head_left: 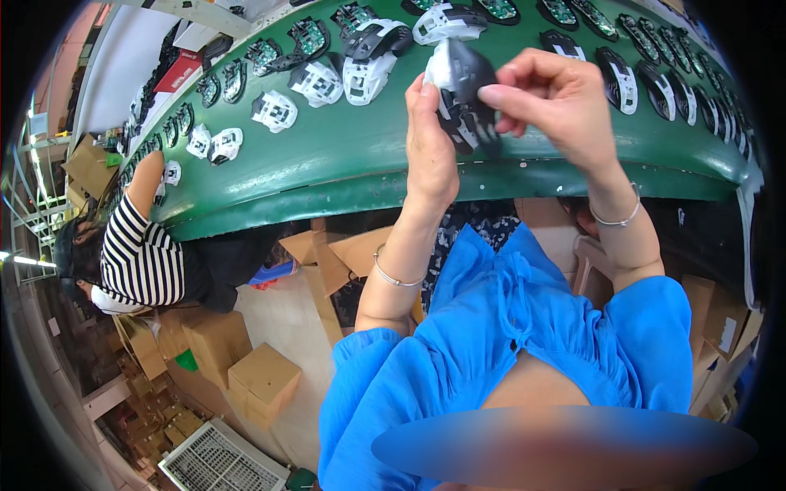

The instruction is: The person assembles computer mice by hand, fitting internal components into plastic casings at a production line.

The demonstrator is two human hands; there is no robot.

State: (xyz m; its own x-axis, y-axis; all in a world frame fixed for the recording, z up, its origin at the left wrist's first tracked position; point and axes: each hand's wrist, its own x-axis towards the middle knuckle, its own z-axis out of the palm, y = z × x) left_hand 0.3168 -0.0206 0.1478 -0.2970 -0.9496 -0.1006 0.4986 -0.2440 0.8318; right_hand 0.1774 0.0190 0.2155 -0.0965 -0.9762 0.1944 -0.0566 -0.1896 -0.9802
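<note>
head: left hand [431,147] holds dark shell [472,75]

We lose most fingers of the left hand [431,151] behind the black shell [473,72], whose lower end looks blurred.

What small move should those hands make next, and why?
Perhaps the bare right hand should press gently on the right edge of the black-and-white curved plastic piece: its thumb sits at that edge, while the bare left hand holds the opposite side.
</note>
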